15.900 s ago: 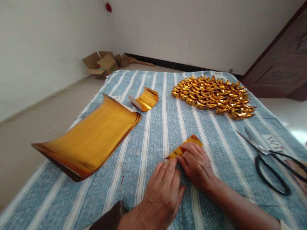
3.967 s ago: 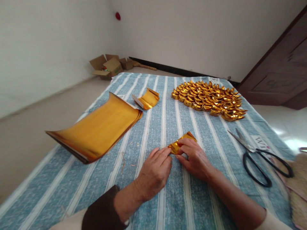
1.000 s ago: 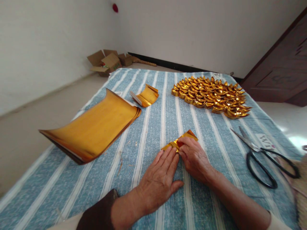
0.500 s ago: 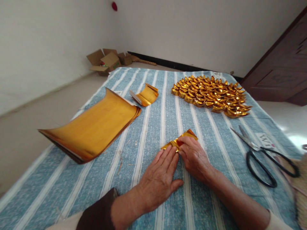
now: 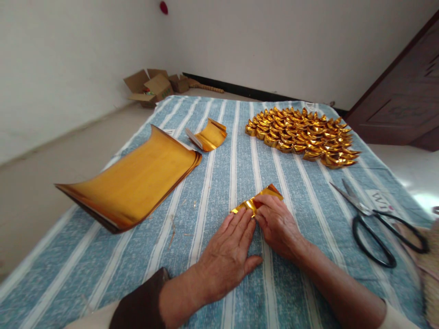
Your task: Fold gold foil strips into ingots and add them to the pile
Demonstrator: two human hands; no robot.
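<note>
The left hand (image 5: 228, 256) lies flat and open on the striped cloth (image 5: 219, 183), its fingertips pressing the near edge of a small folded gold paper (image 5: 255, 201). The right hand (image 5: 277, 224) pinches the same paper from the right, thumb and fingers closed on its upper fold. The paper sits on the cloth between the two hands, partly hidden by the fingers, one corner sticking up toward the far side.

The likeliest trouble is a crooked crease: the foil looks slick and springy, so if the flat hand eases its pressure while the other pulls, the piece may slide on the cloth and the fold may land off line. Pinching too hard at the corner could tear or wrinkle the thin foil. The cloth itself may bunch under the palm and spoil a sharp edge.

To the right lie black-handled scissors (image 5: 377, 224), blades open and pointing inward; a careless sweep of the right forearm could meet them. Left, a curled stack of gold sheets (image 5: 133, 183) rests with its edges lifted, and a draught or nudge could scatter it. Beyond it sits a smaller curled stack (image 5: 209, 135). Farther off, a heap of folded gold ingots (image 5: 302, 135) lies well apart from the hands. Cardboard boxes (image 5: 151, 87) stand on the floor by the wall.
</note>
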